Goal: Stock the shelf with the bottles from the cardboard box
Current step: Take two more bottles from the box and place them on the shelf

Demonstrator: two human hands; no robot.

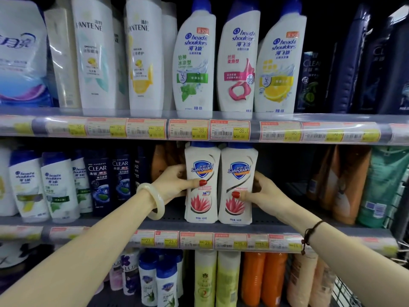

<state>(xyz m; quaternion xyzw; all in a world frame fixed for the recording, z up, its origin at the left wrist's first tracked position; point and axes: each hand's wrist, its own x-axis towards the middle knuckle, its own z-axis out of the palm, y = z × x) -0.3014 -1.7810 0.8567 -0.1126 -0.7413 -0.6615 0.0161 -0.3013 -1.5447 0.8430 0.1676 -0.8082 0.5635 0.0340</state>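
Note:
Two white Safeguard bottles with blue caps and pink flower labels stand side by side on the middle shelf [276, 220]. My left hand [174, 182] grips the left Safeguard bottle [201, 169] from its left side, thumb across the front. My right hand [261, 191] grips the right Safeguard bottle [238, 165] from its right side, thumb on the label. Both bottles are upright with their bases on the shelf. The cardboard box is not in view.
Head & Shoulders and Clear bottles [97, 180] fill the middle shelf to the left; orange and teal pouches [345, 185] stand to the right, with a dark gap between. Pantene and Head & Shoulders bottles [194, 63] line the upper shelf. More bottles sit below.

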